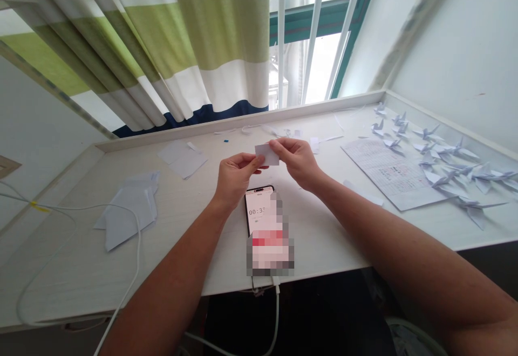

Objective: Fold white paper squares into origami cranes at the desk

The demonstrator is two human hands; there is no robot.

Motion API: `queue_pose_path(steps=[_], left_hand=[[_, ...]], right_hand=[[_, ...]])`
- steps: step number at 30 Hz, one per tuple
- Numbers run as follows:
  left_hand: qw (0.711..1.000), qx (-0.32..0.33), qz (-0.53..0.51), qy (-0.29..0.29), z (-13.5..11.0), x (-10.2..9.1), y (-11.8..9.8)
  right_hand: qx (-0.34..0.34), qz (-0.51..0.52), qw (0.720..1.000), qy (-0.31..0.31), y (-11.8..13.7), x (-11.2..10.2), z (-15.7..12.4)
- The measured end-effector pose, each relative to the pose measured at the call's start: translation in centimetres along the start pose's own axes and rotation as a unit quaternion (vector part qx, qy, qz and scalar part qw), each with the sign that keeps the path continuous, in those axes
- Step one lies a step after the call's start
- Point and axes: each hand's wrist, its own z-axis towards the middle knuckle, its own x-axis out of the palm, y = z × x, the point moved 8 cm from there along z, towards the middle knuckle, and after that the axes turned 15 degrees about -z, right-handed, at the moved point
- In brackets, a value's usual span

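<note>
- Left hand (233, 177) and right hand (297, 159): fingers pinched on a small paper piece (267, 154), raised above the phone (265, 221).
- Paper cranes (441, 156) crowd the worktop's (81, 269) right edge.

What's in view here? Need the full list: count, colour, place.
paper piece: 1, white, pinched between both hands above the phone
phone: 1, black-edged, screen lit, on the desk under the hands
paper cranes: a dozen or more, white, right end of the desk
printed sheet: 1, white, right of the hands
blank sheets: small stack, white, desk left; a few more behind it
scraps: several, white, along the back edge
cable: 1, white, looping over the desk's left side
desk: 1, pale wood
curtain: 1, white, green and navy stripes, back left
window: 1, green frame, white bars
left hand: 1, bare
right hand: 1, bare
</note>
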Motion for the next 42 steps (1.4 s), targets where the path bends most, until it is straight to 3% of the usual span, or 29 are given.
queue_pose_path(steps=[11, 18, 26, 33, 42], left_hand=[[0.995, 0.053, 0.077, 0.029, 0.3, -0.4, -1.9], [0.999, 0.011, 0.039, 0.018, 0.4, -0.7, -1.4], [0.99, 0.023, 0.119, 0.077, 0.0, 0.3, -2.1], [0.997, 0.049, 0.06, 0.002, 0.5, -1.1, -2.3], [0.994, 0.067, 0.084, -0.011, 0.2, -0.8, -2.6]], right_hand=[[-0.073, -0.078, 0.994, 0.025, 1.0, 0.2, -0.2], [-0.068, -0.072, 0.995, 0.006, 0.8, -0.4, 0.0], [-0.041, -0.037, 0.998, 0.012, 0.5, -0.4, 0.1], [-0.032, -0.032, 0.996, 0.077, 0.3, 0.5, 0.1], [-0.02, -0.027, 0.999, 0.029, -0.2, -0.3, 0.5]])
